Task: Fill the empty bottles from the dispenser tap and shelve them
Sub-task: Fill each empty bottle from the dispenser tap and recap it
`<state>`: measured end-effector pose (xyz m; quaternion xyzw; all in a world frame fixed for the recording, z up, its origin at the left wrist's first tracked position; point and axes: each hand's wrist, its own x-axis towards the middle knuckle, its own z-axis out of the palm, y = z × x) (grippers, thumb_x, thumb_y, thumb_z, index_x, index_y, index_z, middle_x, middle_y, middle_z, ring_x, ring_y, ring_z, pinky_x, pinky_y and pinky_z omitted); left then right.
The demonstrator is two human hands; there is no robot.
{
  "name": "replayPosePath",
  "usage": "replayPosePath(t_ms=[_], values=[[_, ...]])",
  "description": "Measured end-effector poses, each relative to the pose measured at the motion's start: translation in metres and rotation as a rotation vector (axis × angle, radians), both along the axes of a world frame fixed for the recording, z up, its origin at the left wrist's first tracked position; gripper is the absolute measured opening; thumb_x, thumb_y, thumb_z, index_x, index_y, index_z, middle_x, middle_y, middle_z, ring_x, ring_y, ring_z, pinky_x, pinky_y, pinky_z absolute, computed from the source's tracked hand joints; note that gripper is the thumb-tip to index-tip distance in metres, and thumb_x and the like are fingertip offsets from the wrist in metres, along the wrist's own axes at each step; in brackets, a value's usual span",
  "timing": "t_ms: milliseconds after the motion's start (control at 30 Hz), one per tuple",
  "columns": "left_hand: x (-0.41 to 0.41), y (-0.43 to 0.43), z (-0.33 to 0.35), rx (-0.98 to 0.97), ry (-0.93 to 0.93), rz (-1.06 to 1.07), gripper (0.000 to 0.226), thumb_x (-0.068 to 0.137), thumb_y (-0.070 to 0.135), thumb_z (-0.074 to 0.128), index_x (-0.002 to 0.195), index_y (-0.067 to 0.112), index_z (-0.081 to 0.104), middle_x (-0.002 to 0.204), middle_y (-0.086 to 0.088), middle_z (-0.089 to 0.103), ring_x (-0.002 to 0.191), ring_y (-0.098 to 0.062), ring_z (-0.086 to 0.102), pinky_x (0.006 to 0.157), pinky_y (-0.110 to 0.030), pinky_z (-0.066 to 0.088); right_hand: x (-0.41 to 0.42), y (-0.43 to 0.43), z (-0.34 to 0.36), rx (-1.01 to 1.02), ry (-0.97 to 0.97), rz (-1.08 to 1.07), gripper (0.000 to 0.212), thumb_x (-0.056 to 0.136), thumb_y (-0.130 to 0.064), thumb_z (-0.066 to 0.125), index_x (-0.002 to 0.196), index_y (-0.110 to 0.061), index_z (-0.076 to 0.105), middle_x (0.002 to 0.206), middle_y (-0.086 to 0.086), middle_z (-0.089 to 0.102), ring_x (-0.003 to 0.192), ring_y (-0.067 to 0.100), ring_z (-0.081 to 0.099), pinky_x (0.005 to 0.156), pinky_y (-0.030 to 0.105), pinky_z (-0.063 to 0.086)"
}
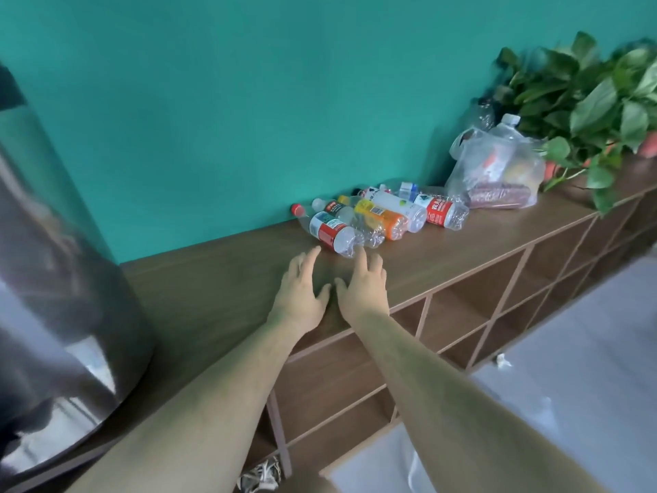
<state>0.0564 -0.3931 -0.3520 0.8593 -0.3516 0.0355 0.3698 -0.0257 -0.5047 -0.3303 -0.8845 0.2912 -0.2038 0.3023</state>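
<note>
Wooden cabinet top [213, 279] holds empty bottles [384, 215] lying by a teal wall [249, 101]; left hand [302, 290] and right hand [362, 286], fingers spread and holding nothing, reach for them; none looks filled or shelved yet

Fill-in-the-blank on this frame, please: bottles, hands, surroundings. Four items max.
1. The bottles lie on their ____ on the shelf top.
2. The left hand and right hand hold ____.
3. The plant stands to the ____ of the bag.
4. The leftmost cap is ____.

Missing words: sides; nothing; right; red.
</note>
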Motion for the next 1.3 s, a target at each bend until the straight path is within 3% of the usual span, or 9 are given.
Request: replayPosePath(t_ms=[200,367,500,667,767,867,1067,1200,1300], values=[[0.043,-0.034,-0.001,0.008,-0.04,-0.027,0.07,0.101,0.02,0.058,0.161,0.03,0.024,0.167,-0.005,0.024,0.151,-0.028,0.03,0.12,-0.048,0.035,0.048,-0.02,-0.002,-0.09,0.001,-0.025,0.08,0.105,-0.022,0.057,0.167,-0.034,0.009,0.174,0.006,0.002,0.152,0.033,0.018,0.11,0.044,0.045],[0.053,-0.042,-0.001,-0.046,-0.056,-0.024,0.059,0.104,0.019,0.053,0.159,0.029,0.033,0.157,-0.008,0.038,0.142,-0.03,0.041,0.114,-0.038,0.036,0.066,-0.027,-0.003,-0.157,-0.025,-0.067,0.071,0.102,-0.019,0.057,0.165,-0.02,0.023,0.163,0.012,0.028,0.146,0.035,0.026,0.112,0.04,0.042],[0.046,-0.038,0.003,-0.088,0.06,0.008,0.053,0.108,0.032,0.048,0.158,0.037,0.032,0.15,-0.006,0.046,0.138,-0.023,0.045,0.106,-0.029,0.034,0.062,-0.02,-0.004,-0.121,-0.064,-0.033,0.061,0.103,-0.015,0.058,0.157,-0.011,0.031,0.154,0.015,0.033,0.144,0.033,0.036,0.108,0.041,0.045],[0.015,-0.011,0.014,-0.163,0.238,0.074,0.051,0.106,0.05,0.047,0.155,0.044,0.034,0.151,0.003,0.054,0.136,-0.019,0.052,0.11,-0.036,0.043,0.028,0.01,-0.004,-0.046,-0.136,0.015,0.057,0.096,-0.012,0.066,0.147,-0.007,0.04,0.146,0.016,0.036,0.129,0.038,0.05,0.097,0.046,0.05],[-0.025,0.019,0.025,-0.23,0.364,0.098,0.05,0.104,0.053,0.05,0.151,0.047,0.033,0.14,0.005,0.063,0.121,-0.019,0.063,0.096,-0.032,0.05,-0.013,0.045,-0.01,0.038,-0.239,0.026,0.059,0.088,-0.008,0.073,0.14,-0.004,0.046,0.139,0.015,0.038,0.118,0.041,0.057,0.091,0.043,0.053],[-0.075,0.054,0.043,-0.431,0.577,0.061,0.056,0.104,0.047,0.056,0.152,0.039,0.03,0.128,0.004,0.066,0.1,0.002,0.07,0.078,-0.013,0.051,-0.062,0.083,-0.015,0.048,-0.365,0.025,0.055,0.085,-0.012,0.081,0.131,-0.001,0.053,0.138,0.015,0.044,0.114,0.039,0.062,0.086,0.041,0.058],[-0.167,0.136,0.077,-0.584,0.692,0.048,0.066,0.098,0.038,0.069,0.15,0.033,0.029,0.125,0.005,0.063,0.1,-0.006,0.072,0.076,-0.017,0.058,-0.172,0.177,-0.007,-0.081,-0.608,0.205,0.06,0.083,-0.013,0.085,0.133,0.0,0.056,0.146,0.016,0.053,0.138,0.024,0.049,0.115,0.022,0.041],[-0.219,0.21,0.081,-0.542,0.617,0.046,0.067,0.1,0.023,0.068,0.153,0.03,0.027,0.126,0.006,0.064,0.104,-0.005,0.071,0.084,-0.024,0.06,-0.22,0.21,0.018,0.009,-0.611,0.467,0.038,0.102,-0.025,0.062,0.137,-0.01,0.055,0.133,0.0,0.059,0.125,0.016,0.058,0.106,0.042,0.051],[-0.257,0.259,0.072,-0.514,0.588,0.078,0.073,0.095,0.003,0.068,0.15,0.03,0.029,0.117,-0.005,0.067,0.094,-0.008,0.073,0.079,-0.025,0.059,-0.22,0.231,0.054,0.104,-0.405,0.409,0.035,0.11,-0.042,0.046,0.136,-0.02,0.054,0.12,-0.009,0.066,0.112,0.011,0.063,0.098,0.043,0.052]])
